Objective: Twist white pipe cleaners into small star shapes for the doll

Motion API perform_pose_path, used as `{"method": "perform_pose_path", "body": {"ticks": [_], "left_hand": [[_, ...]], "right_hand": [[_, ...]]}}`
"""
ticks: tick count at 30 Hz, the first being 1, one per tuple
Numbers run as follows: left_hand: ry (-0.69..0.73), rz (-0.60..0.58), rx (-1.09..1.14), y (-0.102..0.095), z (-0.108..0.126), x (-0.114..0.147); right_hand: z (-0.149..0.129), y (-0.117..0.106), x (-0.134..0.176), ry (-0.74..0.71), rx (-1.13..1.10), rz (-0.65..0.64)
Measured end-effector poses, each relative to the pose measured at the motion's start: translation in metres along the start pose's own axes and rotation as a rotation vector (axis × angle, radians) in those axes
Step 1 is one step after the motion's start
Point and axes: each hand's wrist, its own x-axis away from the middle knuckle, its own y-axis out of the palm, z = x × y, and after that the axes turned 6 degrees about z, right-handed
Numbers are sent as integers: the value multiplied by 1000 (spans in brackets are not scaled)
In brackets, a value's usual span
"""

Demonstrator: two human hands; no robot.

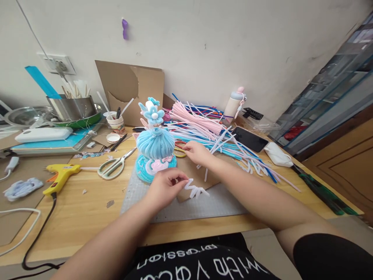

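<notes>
My left hand (pixel 167 184) pinches one end of a white pipe cleaner (pixel 196 191) bent into a zigzag, which hangs over the grey cutting mat (pixel 140 206) and a piece of cardboard. Farther back, my right hand (pixel 198 152) has its fingers closed at the red and yellow handles (pixel 180 153) of a tool, probably scissors; the rest of it is hidden. Left of it stands a blue, fluffy pipe-cleaner piece (pixel 155 144) with a pleated round body, a coiled base and a flower (pixel 154 115) on top.
Bundles of pink pipe cleaners (pixel 198 118) and other colours lie behind my right hand. On the left are white-handled scissors (pixel 112 168) and a yellow glue gun (pixel 62 175) with its cord. A phone (pixel 250 139), a bottle (pixel 233 105) and a paper cup (pixel 116 123) stand around.
</notes>
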Motion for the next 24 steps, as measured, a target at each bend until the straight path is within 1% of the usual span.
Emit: {"method": "perform_pose_path", "body": {"ticks": [3,7,11,14,16,19,21,24], "left_hand": [[-45,11,30,0,0,0],[-112,10,92,0,1,0],[-185,-6,183,0,1,0],[-200,-3,231,0,1,0],[-198,1,259,0,0,0],[-192,-9,323,1,0,0],[-201,-25,370,3,1,0],[-236,-52,449,6,4,2]], "right_hand": [[-3,16,-19,-32,97,-21],[-4,26,-40,-16,204,-43],[-2,25,-57,85,244,-89],[0,16,-59,160,192,-115],[2,5,-51,215,115,-122],[11,-13,-22,274,-72,-137],[17,-22,6,264,-234,-108],[25,-30,53,198,-459,-14]]}}
